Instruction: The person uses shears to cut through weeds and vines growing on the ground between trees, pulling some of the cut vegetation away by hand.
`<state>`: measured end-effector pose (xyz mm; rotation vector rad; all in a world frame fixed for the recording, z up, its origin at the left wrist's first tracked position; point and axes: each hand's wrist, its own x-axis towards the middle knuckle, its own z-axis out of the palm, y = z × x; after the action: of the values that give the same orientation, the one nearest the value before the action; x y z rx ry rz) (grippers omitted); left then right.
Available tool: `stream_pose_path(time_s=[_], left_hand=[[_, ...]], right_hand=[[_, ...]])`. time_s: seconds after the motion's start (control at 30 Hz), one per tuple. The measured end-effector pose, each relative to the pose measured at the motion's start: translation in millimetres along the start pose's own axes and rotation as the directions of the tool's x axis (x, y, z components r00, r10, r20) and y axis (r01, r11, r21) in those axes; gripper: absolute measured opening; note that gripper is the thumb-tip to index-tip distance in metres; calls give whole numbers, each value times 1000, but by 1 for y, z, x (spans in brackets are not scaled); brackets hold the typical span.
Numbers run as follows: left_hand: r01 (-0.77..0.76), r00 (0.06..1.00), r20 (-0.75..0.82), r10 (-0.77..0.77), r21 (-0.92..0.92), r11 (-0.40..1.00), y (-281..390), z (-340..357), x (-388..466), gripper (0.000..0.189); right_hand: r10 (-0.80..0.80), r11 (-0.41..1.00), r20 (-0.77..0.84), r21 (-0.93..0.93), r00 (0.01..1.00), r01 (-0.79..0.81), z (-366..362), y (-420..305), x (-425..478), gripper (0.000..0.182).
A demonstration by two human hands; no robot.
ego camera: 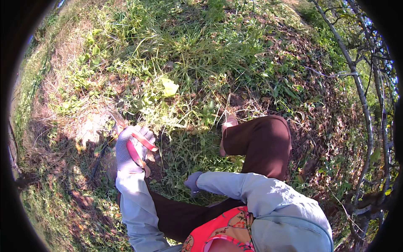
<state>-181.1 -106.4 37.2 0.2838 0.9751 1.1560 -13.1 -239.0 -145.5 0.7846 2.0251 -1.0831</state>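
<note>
My left hand [127, 151], in a pale dotted glove, is closed around the red handles of pruning shears [136, 152]. The metal end of the shears points up and to the left, towards a bright sunlit patch of ground. Lower and to the right, my right hand [192, 183], in a grey glove, hangs close over the grass in front of my body. Its fingers are partly hidden, and whether it grips anything does not show.
My bent knee in brown trousers [267, 141] and a foot [229, 123] are at the right. A yellow-green leaf [169, 87] lies among grass and weeds ahead. Thin tree trunks [362, 91] with branches stand at the far right.
</note>
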Motion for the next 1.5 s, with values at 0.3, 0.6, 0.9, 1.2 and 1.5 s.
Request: stream_pose_path(time_s=[0.3, 0.6, 0.9, 1.2, 1.5], left_hand=[[114, 984, 120, -134, 160, 981, -26, 18, 19, 22], [-189, 976, 171, 133, 372, 909, -54, 52, 14, 35], [-70, 951, 306, -44, 351, 934, -89, 43, 10, 41], [-178, 942, 332, -52, 624, 761, -85, 35, 1, 39], [-370, 929, 229, 291, 616, 695, -36, 31, 29, 32]], right_hand=[[144, 893, -638, 413, 756, 178, -118, 13, -121, 26], [278, 356, -919, 368, 279, 859, -124, 47, -137, 74], [109, 169, -883, 469, 456, 867, -128, 32, -141, 99], [115, 16, -828, 554, 549, 832, -108, 22, -123, 78], [622, 68, -638, 622, 454, 780, -80, 53, -123, 69]])
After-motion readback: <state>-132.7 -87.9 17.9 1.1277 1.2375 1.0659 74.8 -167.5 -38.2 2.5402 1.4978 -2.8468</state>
